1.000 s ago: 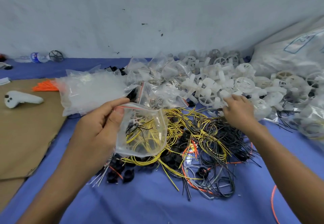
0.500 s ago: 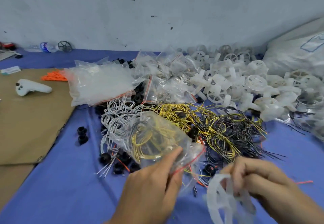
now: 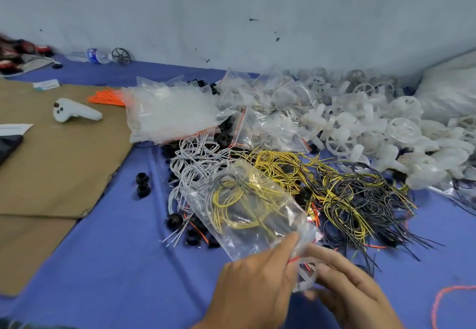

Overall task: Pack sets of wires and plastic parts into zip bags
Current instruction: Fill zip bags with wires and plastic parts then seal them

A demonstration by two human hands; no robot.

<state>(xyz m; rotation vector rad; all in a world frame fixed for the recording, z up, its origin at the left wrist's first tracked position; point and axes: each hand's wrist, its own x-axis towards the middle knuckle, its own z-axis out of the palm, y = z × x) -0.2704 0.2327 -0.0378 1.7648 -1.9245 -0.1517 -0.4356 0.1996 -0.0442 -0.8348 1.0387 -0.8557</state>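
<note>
Both grips work at the mouth of the zip bag [image 3: 244,215]. The left hand [image 3: 257,287] has a narrow grip, with thumb and fingers pinching the bag's red-lined lip at its near end. The right hand [image 3: 353,287], just right of that mouth, has its grip curled round a white plastic part [image 3: 305,279] held at the opening. Blur hides whether the part is partly inside. The bag lies slanted above the blue worktop [image 3: 103,264] and holds yellow and black wire loops [image 3: 231,199].

Well left of the bag lies a cardboard sheet [image 3: 51,169] carrying a white controller [image 3: 74,113]. Behind and left of the bag are orange ties [image 3: 108,98] and a stack of empty bags [image 3: 170,114]. Near the bag's left side sit 2 black round parts [image 3: 143,184], and white wires [image 3: 195,158] lie just behind it. To the bag's right, a heap of yellow and black wires [image 3: 340,192] runs up against it. Farther behind and to the right is a heap of white plastic parts [image 3: 373,132].

The step in hand looks like adding the plastic part to a bag already loaded with wire. The next move likely calls for the left hand to hold the lip wide while the right hand pushes the part past the zip. The strip then needs pressing closed along its full length. The part's spokes could snag the film or the wire loops.
</note>
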